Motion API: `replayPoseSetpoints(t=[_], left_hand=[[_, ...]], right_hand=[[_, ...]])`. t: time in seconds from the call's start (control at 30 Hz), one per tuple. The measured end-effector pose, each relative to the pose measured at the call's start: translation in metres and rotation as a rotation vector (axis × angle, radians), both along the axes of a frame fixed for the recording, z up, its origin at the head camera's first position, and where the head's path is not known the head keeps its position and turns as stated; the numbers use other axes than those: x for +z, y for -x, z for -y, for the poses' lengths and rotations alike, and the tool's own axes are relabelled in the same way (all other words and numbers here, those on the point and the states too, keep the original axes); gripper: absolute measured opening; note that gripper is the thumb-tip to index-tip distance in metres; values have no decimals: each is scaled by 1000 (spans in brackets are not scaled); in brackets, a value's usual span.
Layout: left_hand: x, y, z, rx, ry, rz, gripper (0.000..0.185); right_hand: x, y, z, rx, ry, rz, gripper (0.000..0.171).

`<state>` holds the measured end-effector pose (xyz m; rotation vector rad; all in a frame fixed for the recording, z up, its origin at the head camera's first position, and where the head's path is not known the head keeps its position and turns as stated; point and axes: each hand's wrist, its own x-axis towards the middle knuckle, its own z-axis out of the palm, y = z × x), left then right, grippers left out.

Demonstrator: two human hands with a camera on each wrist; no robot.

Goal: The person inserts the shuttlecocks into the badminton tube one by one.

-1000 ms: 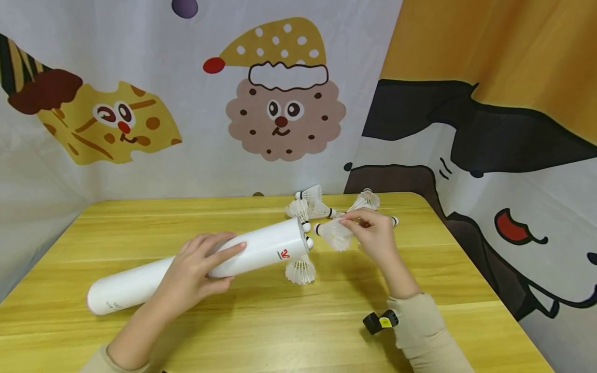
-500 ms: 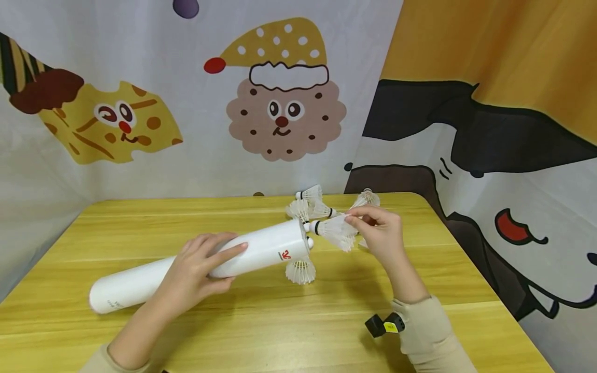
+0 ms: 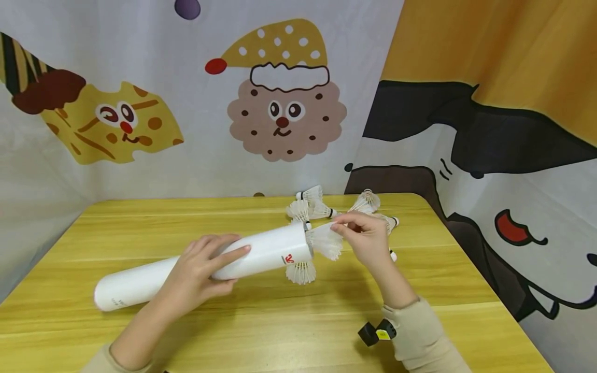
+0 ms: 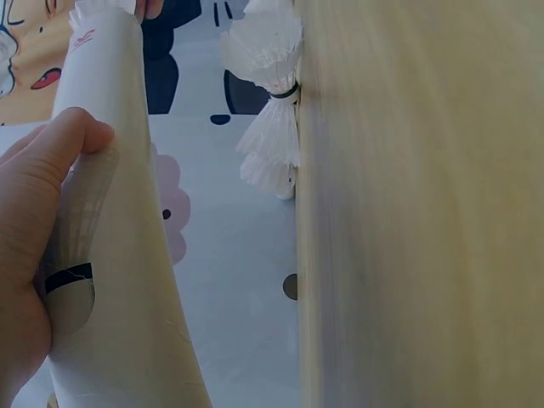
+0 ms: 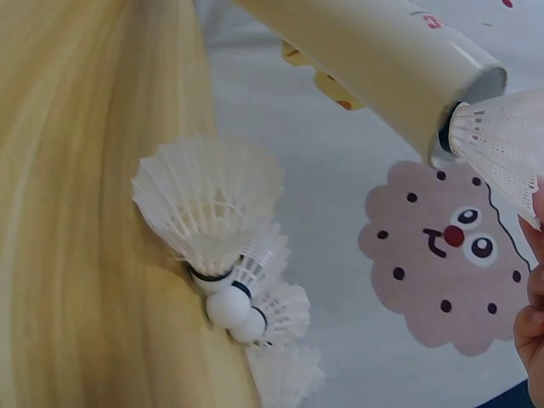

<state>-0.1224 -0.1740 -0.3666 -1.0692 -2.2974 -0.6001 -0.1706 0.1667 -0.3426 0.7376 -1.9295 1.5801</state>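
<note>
Left hand (image 3: 200, 272) lies over the middle of the white tube (image 3: 205, 267), fingers curled round it, holding it tilted with its closed end low toward the worktop's left edge and its open mouth raised toward the far right corner. Grip matches the two earlier frames.

Change: half a second ago the shuttlecock (image 3: 324, 241) had its cork tip just outside the tube mouth, black band showing. Now cork and band are inside the mouth and only the feather skirt sticks out. Judgement: insertion is under way, not complete; the skirt is not yet seated in the tube.

Right hand (image 3: 366, 238) pinches the rim of that skirt between thumb and fingertips, and has moved leftward with it.

Loose shuttlecocks: one (image 3: 300, 272) lies on the worktop (image 3: 280, 331) just under the tube mouth; a cluster (image 3: 310, 203) sits near the far edge, more behind the right hand.

Views compared: left wrist shows a thumb (image 4: 64, 144) pressed on the tube wall (image 4: 127, 255) and a dark band showing faintly through the wall, so something already sits inside; head view does not show this. Right wrist shows the cork hidden in the mouth (image 5: 472, 98) and a nested stack of shuttlecocks (image 5: 229, 272) on the worktop.
</note>
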Motion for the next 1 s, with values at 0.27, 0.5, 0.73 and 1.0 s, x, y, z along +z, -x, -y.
replayPoseSetpoints(t=[0.27, 0.5, 0.73, 1.0], left_hand=[[-1, 0, 0, -1, 9, -3, 61], [-1, 0, -1, -11, 4, -10, 61], [-2, 1, -3, -36, -5, -19, 56], [-3, 1, -3, -34, 9, -7, 57]], right_hand=[[3, -11, 20, -13, -1, 33, 12], [-12, -7, 26, -39, -12, 34, 10], [-16, -12, 33, -35, -35, 80, 12], [-21, -15, 38, -31, -44, 108, 13]])
